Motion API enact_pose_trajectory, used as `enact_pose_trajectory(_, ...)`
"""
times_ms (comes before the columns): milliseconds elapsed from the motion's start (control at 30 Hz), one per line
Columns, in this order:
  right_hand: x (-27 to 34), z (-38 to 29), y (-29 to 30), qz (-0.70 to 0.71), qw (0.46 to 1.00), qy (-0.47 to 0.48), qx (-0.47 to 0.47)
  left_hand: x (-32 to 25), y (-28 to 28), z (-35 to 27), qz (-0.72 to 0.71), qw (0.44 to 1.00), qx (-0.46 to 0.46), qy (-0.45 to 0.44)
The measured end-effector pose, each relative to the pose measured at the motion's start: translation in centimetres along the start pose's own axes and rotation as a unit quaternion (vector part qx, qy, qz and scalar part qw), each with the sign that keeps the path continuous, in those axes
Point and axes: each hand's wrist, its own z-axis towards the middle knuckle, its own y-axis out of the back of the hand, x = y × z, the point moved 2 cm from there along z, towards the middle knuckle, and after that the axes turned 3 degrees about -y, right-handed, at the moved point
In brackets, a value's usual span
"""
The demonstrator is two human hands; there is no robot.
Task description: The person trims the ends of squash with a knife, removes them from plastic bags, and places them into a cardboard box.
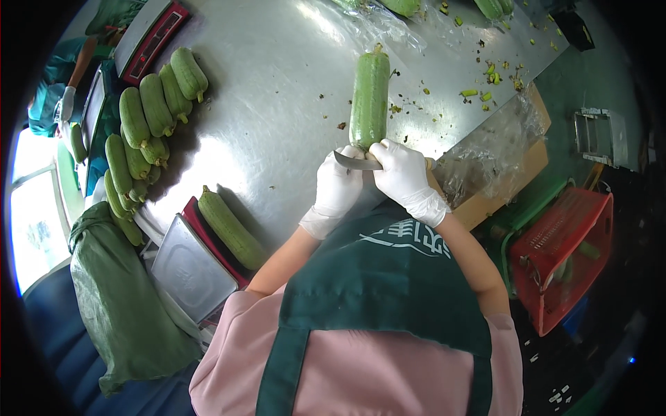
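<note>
A ribbed green gourd [369, 99] lies lengthwise on the metal table [265, 109], its near end at my gloved hands. My right hand [400, 169] is closed around a knife [358, 163], whose curved blade points left, just below that end. The knife's pale handle end shows right of the fist. My left hand [337, 182] is at the gourd's near tip, its fingers bent and partly behind the blade; whether they pinch the tip is hidden. Another gourd [229, 229] lies at the left, beside a weighing scale [193, 268].
Several gourds [156, 104] are piled at the table's left, near a red-edged scale [156, 44]. Trimmings [491, 78] and plastic film [385, 26] lie ahead. At the right are a cardboard box [536, 156] and a red crate [562, 234]. A co-worker's gloved hand [67, 104] is far left.
</note>
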Motion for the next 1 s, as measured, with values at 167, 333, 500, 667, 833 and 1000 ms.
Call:
enact_pose_trajectory(167,0.6,0.1,0.6,0.024,0.997,-0.064,-0.034,-1.1,0.4,0.5,-0.006,0.999,-0.052,0.009)
enact_pose_trajectory(333,0.4,0.1,0.3,0.075,0.989,-0.080,-0.103,-1.4,0.0,0.8,-0.003,0.994,-0.096,0.060)
enact_pose_trajectory(500,-0.3,-0.3,0.1,0.119,0.974,-0.170,-0.096,-0.8,-0.7,0.7,-0.035,0.990,-0.109,0.077)
enact_pose_trajectory(667,-0.9,-0.7,0.0,0.106,0.977,-0.159,-0.091,-0.7,-0.8,0.6,-0.019,0.996,-0.077,0.049)
enact_pose_trajectory(833,-0.3,-0.6,0.4,0.023,0.988,-0.118,-0.097,-0.2,-0.6,1.7,0.116,0.991,0.008,-0.071)
enact_pose_trajectory(1000,0.0,-0.6,0.0,-0.062,0.991,-0.058,-0.105,-0.2,-0.8,1.8,0.135,0.976,0.012,-0.168)
